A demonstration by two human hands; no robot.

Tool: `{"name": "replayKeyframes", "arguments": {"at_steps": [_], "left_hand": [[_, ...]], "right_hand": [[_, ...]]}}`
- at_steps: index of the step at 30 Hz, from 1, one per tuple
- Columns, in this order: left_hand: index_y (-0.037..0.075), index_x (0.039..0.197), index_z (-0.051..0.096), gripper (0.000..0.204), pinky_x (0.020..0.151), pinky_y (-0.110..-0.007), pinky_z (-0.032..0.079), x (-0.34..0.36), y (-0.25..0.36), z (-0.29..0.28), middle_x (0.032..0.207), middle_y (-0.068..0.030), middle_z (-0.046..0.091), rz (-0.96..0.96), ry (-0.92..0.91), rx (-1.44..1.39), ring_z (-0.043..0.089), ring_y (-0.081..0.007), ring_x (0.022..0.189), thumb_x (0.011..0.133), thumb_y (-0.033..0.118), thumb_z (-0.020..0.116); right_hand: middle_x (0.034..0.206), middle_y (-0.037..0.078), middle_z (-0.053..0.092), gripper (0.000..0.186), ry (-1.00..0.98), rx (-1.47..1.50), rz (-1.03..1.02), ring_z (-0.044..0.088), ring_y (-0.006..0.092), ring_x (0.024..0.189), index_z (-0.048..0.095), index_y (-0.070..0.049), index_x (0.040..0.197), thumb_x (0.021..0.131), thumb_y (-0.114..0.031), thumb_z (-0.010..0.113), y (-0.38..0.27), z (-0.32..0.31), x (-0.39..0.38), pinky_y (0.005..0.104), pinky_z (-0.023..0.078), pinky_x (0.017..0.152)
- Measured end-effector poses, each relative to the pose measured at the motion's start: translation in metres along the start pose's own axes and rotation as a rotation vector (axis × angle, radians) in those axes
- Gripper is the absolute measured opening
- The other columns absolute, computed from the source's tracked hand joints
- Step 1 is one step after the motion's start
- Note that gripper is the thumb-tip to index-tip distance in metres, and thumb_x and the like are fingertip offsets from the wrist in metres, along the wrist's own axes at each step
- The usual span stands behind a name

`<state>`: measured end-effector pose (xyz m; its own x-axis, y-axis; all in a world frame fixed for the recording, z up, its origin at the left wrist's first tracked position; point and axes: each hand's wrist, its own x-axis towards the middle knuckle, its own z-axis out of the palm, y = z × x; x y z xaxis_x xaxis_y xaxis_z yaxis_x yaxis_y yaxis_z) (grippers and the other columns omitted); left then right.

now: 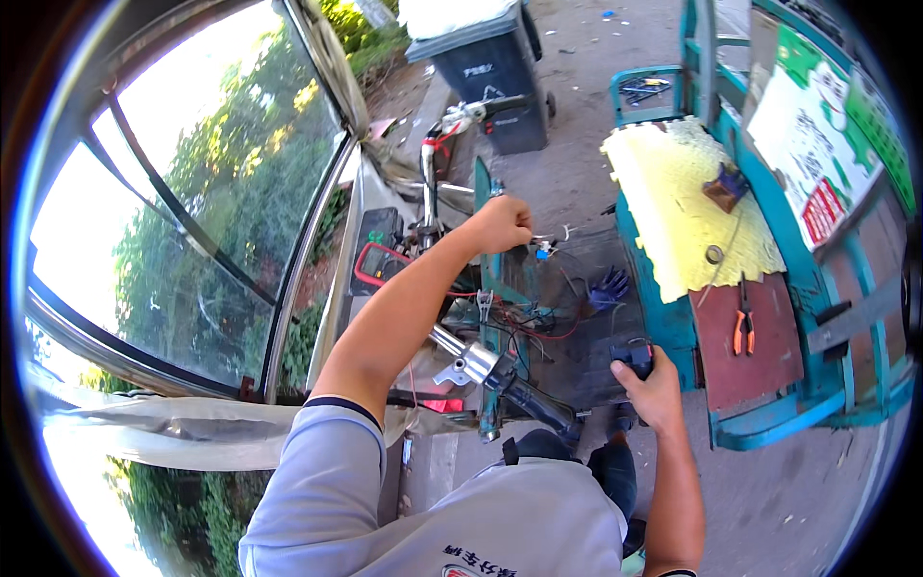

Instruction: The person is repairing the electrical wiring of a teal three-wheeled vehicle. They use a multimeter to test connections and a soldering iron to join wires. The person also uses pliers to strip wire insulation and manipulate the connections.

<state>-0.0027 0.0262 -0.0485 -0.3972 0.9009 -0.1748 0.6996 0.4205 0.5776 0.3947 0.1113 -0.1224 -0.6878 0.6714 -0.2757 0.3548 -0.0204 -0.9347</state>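
Observation:
My left hand (504,223) is closed above the teal upright of the vehicle's frame (488,337), beside loose wires and a small blue connector (543,253); what is in its fingers is unclear. My right hand (654,385) grips a small black device (632,358) at the right of the dark floor mat (625,322). Chrome handlebars (476,361) with a black grip cross below my left forearm. A red-framed meter (383,264) lies left of the wiring. A purple glove (609,288) lies on the mat.
A teal seat frame (745,438) holds yellow padding (673,192), a roll (713,254), a maroon board (769,365) and orange-handled pliers (743,327). A signboard (808,144) stands behind. A wheeled bin (486,87) is ahead. A windowed canopy (288,288) encloses the left side.

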Motion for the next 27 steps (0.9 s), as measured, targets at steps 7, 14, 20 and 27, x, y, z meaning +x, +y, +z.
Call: {"name": "replayKeyframes", "arguments": {"at_steps": [7,14,20,27], "left_hand": [[-0.004,0.109,0.063,0.031,0.08,-0.037,0.055,-0.01,0.01,0.005,0.092,-0.0115,0.068,0.004,0.035,-0.089,0.066,-0.0219,0.085,0.08,0.006,0.072],[-0.002,0.098,0.062,0.024,0.075,-0.036,0.055,0.001,0.004,0.005,0.089,-0.011,0.068,-0.005,0.177,-0.058,0.068,-0.021,0.085,0.08,0.002,0.078],[-0.002,0.102,0.058,0.021,0.08,-0.031,0.055,-0.004,0.0,-0.009,0.094,-0.0071,0.067,-0.19,0.17,-0.414,0.067,-0.0141,0.089,0.087,-0.006,0.072],[0.001,0.096,0.055,0.022,0.09,-0.031,0.053,-0.009,-0.002,-0.017,0.101,-0.0064,0.061,-0.15,0.184,-0.565,0.067,-0.0165,0.101,0.088,-0.01,0.072]], "right_hand": [[0.097,0.015,0.075,0.04,-0.153,-0.037,0.048,0.07,0.0212,0.089,0.067,0.003,0.107,0.083,-0.022,0.088,0.01,-0.01,0.041,0.0366,0.055,0.082],[0.09,0.007,0.071,0.037,-0.232,0.066,0.069,0.066,0.0153,0.079,0.066,0.001,0.11,0.087,-0.02,0.086,0.01,-0.035,0.092,0.0307,0.053,0.072],[0.075,0.003,0.062,0.029,-0.272,0.181,0.067,0.057,0.0105,0.056,0.06,-0.002,0.107,0.093,-0.02,0.078,-0.009,-0.056,0.136,0.0269,0.047,0.053],[0.079,0.002,0.063,0.035,-0.379,0.205,0.124,0.058,0.0091,0.06,0.061,-0.002,0.108,0.091,-0.023,0.083,-0.006,-0.05,0.171,0.0252,0.047,0.055]]}}
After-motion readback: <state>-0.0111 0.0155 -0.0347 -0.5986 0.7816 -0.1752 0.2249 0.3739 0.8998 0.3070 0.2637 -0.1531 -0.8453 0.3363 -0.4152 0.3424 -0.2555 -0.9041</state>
